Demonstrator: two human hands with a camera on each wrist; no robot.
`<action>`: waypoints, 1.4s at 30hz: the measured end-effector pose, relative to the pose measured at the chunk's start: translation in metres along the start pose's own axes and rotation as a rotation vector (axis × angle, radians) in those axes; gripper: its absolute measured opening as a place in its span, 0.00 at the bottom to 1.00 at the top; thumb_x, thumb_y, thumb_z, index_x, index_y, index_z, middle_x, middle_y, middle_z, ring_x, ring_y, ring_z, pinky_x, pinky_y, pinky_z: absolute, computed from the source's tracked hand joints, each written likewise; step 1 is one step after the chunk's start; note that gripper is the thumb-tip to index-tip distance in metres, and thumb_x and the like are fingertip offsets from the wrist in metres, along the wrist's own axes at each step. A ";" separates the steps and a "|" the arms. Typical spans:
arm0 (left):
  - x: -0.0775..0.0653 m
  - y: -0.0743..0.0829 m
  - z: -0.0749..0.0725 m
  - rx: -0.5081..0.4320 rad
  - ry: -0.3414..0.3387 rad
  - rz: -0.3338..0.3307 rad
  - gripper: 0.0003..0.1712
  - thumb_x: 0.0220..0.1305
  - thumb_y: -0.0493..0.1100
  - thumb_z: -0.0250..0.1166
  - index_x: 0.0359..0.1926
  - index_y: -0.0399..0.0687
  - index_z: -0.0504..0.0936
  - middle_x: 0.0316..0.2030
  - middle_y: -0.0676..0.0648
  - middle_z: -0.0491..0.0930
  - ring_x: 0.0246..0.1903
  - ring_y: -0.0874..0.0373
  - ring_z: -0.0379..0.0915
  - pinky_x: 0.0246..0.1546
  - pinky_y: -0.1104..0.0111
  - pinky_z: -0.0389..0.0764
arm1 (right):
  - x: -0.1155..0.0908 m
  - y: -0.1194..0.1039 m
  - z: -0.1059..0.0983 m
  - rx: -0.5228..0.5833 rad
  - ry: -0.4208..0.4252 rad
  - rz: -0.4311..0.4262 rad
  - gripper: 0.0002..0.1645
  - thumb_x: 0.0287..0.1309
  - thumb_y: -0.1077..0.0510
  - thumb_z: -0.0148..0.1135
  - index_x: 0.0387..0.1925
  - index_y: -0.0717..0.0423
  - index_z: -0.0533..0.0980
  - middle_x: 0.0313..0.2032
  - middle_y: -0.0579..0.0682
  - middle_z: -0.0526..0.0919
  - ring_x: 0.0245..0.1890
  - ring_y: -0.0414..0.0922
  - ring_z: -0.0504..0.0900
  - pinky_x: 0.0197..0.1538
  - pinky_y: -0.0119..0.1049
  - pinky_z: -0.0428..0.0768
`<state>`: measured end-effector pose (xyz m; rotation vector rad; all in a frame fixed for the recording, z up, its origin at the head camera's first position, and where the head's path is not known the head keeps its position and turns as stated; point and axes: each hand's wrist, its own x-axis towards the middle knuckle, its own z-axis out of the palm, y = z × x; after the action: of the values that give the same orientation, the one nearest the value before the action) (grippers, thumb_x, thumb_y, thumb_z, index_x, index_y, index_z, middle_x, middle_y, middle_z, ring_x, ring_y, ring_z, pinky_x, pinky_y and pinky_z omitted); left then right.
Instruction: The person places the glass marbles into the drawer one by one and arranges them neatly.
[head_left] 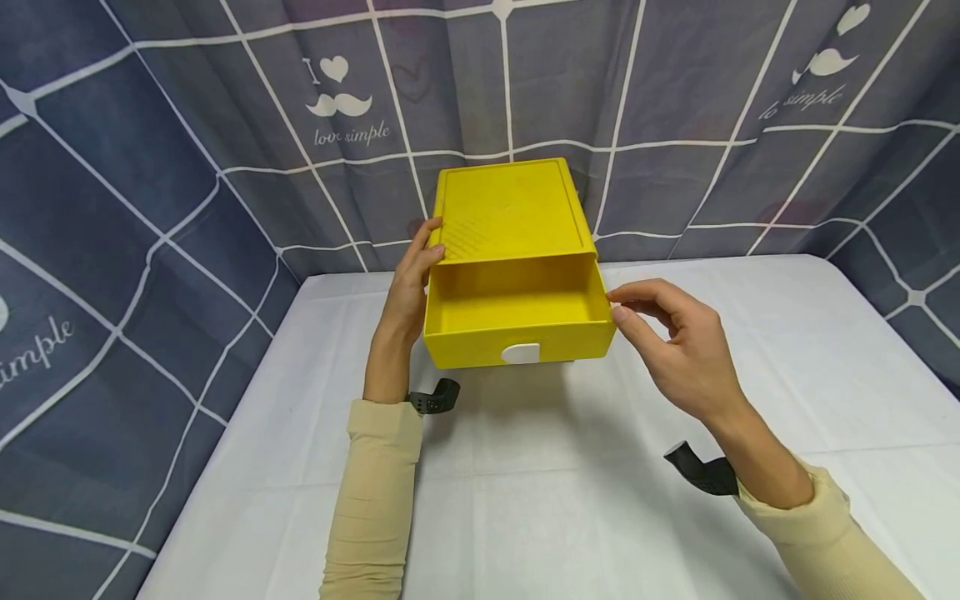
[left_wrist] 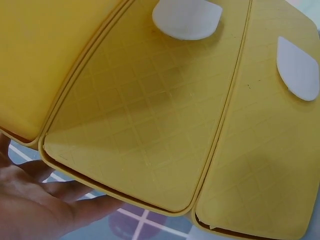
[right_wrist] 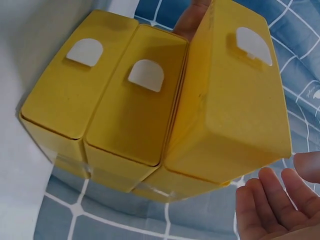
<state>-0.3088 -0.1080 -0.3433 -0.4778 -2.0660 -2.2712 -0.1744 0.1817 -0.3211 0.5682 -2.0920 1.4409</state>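
Observation:
A yellow drawer box (head_left: 513,208) stands on the white table, its three drawers stacked. In the head view, the top drawer (head_left: 517,350) is pulled out toward me, with nothing inside and a white tab handle (head_left: 521,353) on its front. The two lower drawers, the middle one (right_wrist: 131,110) and the bottom one (right_wrist: 75,85), are pushed in. My left hand (head_left: 408,287) steadies the box's left side, fingers extended along it, thumb at the top edge. Beside the drawer's right front corner is my right hand (head_left: 678,346), thumb and index fingertips right at its edge, other fingers loosely bent.
The white cloth-covered table (head_left: 495,517) extends in front of the box and to both sides. Behind it hangs a grey-blue curtain (head_left: 300,192) with white lines, close to the back of the box. Black straps with camera mounts (head_left: 701,471) sit on both wrists.

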 end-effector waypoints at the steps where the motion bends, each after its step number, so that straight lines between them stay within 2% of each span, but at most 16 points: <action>1: 0.000 0.000 0.000 -0.002 -0.001 0.000 0.32 0.68 0.52 0.52 0.72 0.57 0.62 0.73 0.54 0.54 0.69 0.55 0.53 0.67 0.49 0.54 | -0.001 0.001 -0.001 -0.003 0.009 0.011 0.09 0.60 0.74 0.60 0.42 0.69 0.81 0.40 0.60 0.83 0.43 0.43 0.82 0.52 0.29 0.76; 6: -0.001 -0.001 -0.001 -0.002 -0.013 -0.009 0.32 0.69 0.52 0.52 0.73 0.57 0.61 0.73 0.54 0.54 0.69 0.54 0.53 0.67 0.49 0.54 | -0.008 0.009 -0.005 -0.043 0.040 0.056 0.10 0.59 0.74 0.61 0.42 0.66 0.81 0.40 0.59 0.83 0.42 0.39 0.82 0.51 0.26 0.76; 17: 0.000 0.001 -0.002 -0.007 -0.008 0.002 0.32 0.70 0.52 0.51 0.74 0.56 0.60 0.73 0.54 0.53 0.69 0.57 0.52 0.68 0.50 0.52 | -0.012 0.020 -0.016 -0.065 0.034 0.073 0.11 0.56 0.75 0.64 0.42 0.66 0.81 0.40 0.55 0.84 0.41 0.38 0.82 0.51 0.27 0.76; 27: 0.001 0.000 -0.002 -0.025 -0.020 0.003 0.32 0.70 0.51 0.51 0.73 0.56 0.60 0.73 0.53 0.53 0.70 0.55 0.51 0.68 0.50 0.53 | -0.019 0.034 -0.030 -0.133 0.054 0.144 0.11 0.57 0.70 0.66 0.43 0.66 0.81 0.39 0.38 0.83 0.40 0.35 0.81 0.48 0.22 0.73; 32: -0.001 0.000 -0.003 -0.023 -0.015 -0.002 0.32 0.70 0.51 0.51 0.73 0.56 0.60 0.73 0.54 0.53 0.70 0.56 0.51 0.69 0.51 0.51 | -0.024 0.041 -0.034 -0.149 0.065 0.171 0.10 0.58 0.68 0.66 0.43 0.65 0.82 0.39 0.39 0.83 0.39 0.35 0.81 0.48 0.23 0.73; 42: -0.002 0.002 -0.002 -0.022 -0.016 -0.012 0.32 0.71 0.52 0.51 0.74 0.56 0.59 0.74 0.54 0.51 0.69 0.56 0.51 0.68 0.50 0.53 | -0.028 0.052 -0.044 -0.171 0.098 0.238 0.09 0.59 0.65 0.66 0.42 0.66 0.81 0.37 0.39 0.83 0.39 0.35 0.81 0.50 0.23 0.73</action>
<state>-0.3070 -0.1108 -0.3424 -0.4873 -2.0586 -2.3072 -0.1765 0.2423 -0.3631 0.1828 -2.2340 1.3663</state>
